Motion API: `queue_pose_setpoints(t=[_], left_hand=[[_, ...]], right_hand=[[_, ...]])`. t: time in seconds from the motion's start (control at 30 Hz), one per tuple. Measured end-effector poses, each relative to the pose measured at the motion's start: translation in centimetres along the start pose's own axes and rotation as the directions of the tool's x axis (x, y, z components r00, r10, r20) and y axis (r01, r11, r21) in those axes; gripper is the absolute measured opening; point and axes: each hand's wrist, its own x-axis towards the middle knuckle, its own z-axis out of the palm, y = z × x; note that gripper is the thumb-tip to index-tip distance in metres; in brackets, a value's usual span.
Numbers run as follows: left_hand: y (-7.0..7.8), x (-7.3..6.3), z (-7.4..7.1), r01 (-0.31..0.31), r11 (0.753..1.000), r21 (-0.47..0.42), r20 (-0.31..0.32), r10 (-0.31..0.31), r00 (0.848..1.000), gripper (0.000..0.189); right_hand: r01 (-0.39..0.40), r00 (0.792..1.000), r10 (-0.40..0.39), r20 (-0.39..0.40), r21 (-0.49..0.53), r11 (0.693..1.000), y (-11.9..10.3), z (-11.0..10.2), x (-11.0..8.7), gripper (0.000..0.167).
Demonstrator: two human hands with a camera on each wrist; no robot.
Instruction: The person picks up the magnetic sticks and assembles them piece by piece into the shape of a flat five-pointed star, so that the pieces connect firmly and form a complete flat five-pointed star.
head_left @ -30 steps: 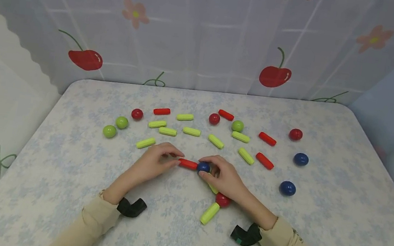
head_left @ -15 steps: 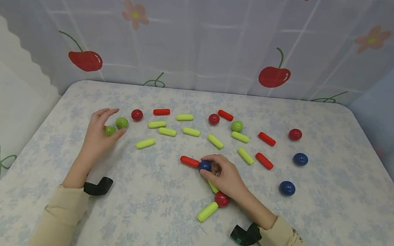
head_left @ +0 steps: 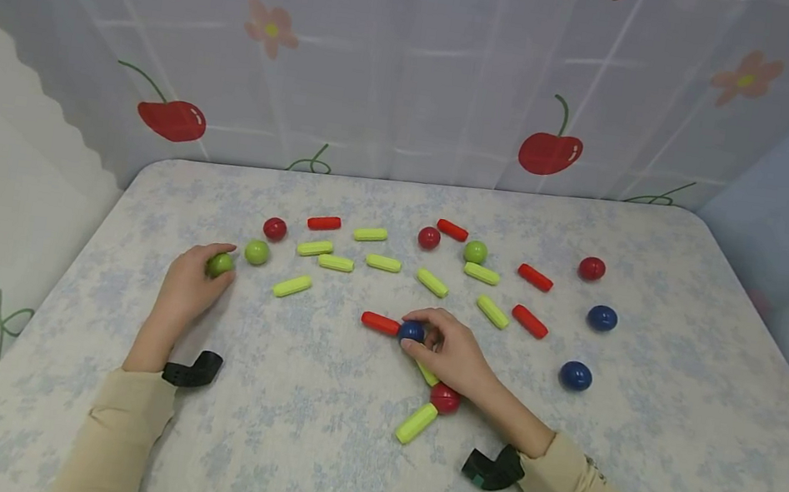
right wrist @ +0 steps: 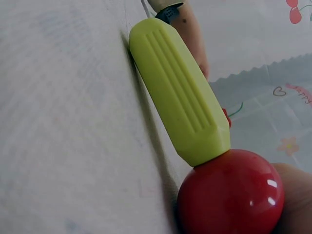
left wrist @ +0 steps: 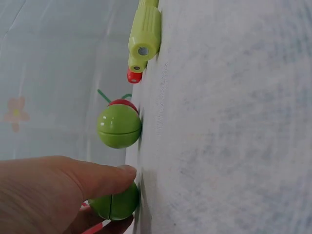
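At the left of the table, my left hand (head_left: 189,284) holds a green ball (head_left: 221,264) between thumb and fingers; the left wrist view shows that ball (left wrist: 114,202) resting at the cloth. A second green ball (head_left: 256,252) lies just beyond. My right hand (head_left: 451,351) pinches a blue ball (head_left: 411,332) near the middle. Joined to the blue ball are a red rod (head_left: 380,324) and a yellow-green rod (head_left: 426,372), the latter partly under the hand. That rod leads to a red ball (head_left: 444,399), from which another yellow-green rod (head_left: 417,423) points toward the front.
Several loose yellow-green rods (head_left: 384,263) and red rods (head_left: 535,278) are spread across the back half. Another red ball (head_left: 275,229) lies at the back left. Two blue balls (head_left: 576,377) and a red ball (head_left: 591,269) lie at the right. A printed curtain (head_left: 405,63) hangs behind the table.
My left hand has let go of the red rod, moved left and taken hold of a green ball. The other green ball has shifted slightly right. My right hand stays on the blue ball.
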Motion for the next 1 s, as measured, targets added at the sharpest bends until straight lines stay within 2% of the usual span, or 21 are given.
queue_pose_setpoints(t=[0.13, 0.2, 0.3, 0.37, 0.43, 0.53, 0.7, 0.8, 1.0], left_hand=[[0.2, -0.2, -0.1, 0.007, 1.000, 0.013, -0.029, -0.006, 1.000, 0.038], [0.6, -0.3, -0.1, -0.013, 1.000, 0.000, -0.059, 0.013, 0.998, 0.038], [2.0, -0.4, -0.2, -0.071, 0.996, -0.051, -0.095, 0.066, 0.993, 0.037], [3.4, -0.4, 0.0, -0.114, 0.990, -0.089, -0.095, 0.106, 0.990, 0.037], [5.1, -0.7, 0.5, -0.142, 0.979, -0.149, -0.056, 0.135, 0.989, 0.038], [7.4, -1.1, 1.8, -0.172, 0.957, -0.234, 0.047, 0.188, 0.981, 0.038], [9.5, -2.1, 4.3, -0.193, 0.915, -0.354, 0.221, 0.282, 0.934, 0.037], [10.0, -2.5, 5.1, -0.186, 0.904, -0.385, 0.263, 0.300, 0.917, 0.036], [10.3, -2.7, 5.8, -0.180, 0.898, -0.401, 0.272, 0.304, 0.913, 0.035]], right_hand=[[-0.007, 1.000, 0.007, 0.004, -0.004, 1.000, 0.0, 0.0, 0.0, 0.029], [-0.012, 1.000, 0.012, 0.006, -0.004, 1.000, 0.0, 0.0, 0.0, 0.029], [-0.014, 1.000, 0.014, 0.007, -0.001, 1.000, 0.0, 0.0, -0.1, 0.029], [-0.014, 1.000, 0.014, 0.008, 0.002, 1.000, -0.1, -0.1, -0.1, 0.029], [-0.016, 1.000, 0.016, 0.009, 0.006, 1.000, -0.1, -0.1, -0.1, 0.029], [-0.018, 1.000, 0.018, 0.014, 0.013, 1.000, -0.2, -0.1, -0.1, 0.029], [-0.018, 1.000, 0.018, 0.016, 0.022, 1.000, -0.3, -0.2, -0.1, 0.028], [-0.014, 1.000, 0.014, 0.016, 0.029, 0.999, -0.2, -0.2, -0.1, 0.028], [-0.015, 0.999, 0.014, 0.029, 0.041, 0.999, -0.2, -0.2, 0.0, 0.028]])
